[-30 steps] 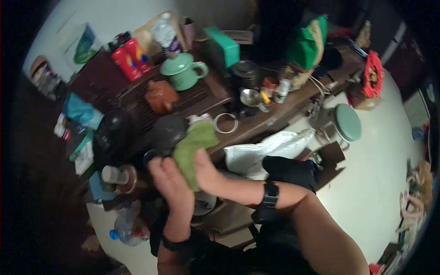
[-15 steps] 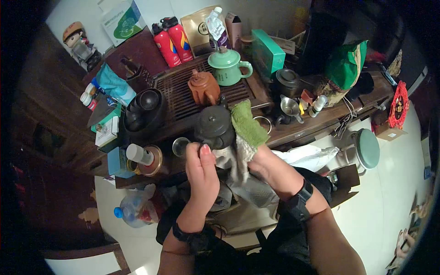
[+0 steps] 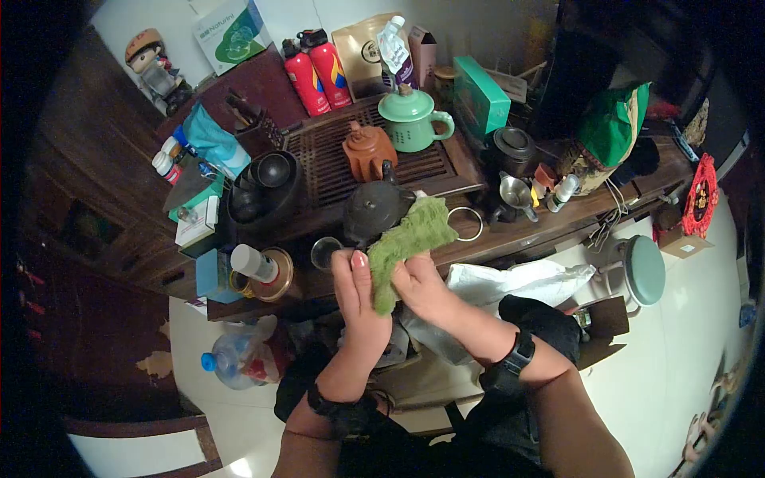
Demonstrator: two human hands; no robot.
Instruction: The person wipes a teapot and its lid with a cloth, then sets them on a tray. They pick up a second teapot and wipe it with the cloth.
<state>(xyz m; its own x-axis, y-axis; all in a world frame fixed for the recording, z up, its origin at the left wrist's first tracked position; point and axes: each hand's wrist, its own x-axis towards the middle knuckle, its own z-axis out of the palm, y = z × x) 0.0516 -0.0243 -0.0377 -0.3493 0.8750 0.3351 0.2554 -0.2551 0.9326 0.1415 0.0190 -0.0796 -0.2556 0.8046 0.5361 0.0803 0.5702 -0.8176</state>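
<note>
Surface (image 3: 526, 231): dark wood, crowded with tea things.
Green cloth (image 3: 402, 243): above near edge, just beside dark teapot (image 3: 373, 209).
Left hand (image 3: 358, 299), right hand (image 3: 426, 291): grip pressed together on cloth from both sides.
Change: half a second ago, right alone held it.

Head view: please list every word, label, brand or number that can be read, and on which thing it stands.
Nothing reads clearly.
white and green box: one printed line, too blurred to read.
brown bag: round logo, too small to read.
red ornament: gold marks, unreadable.
green cloth: no writing.
</note>
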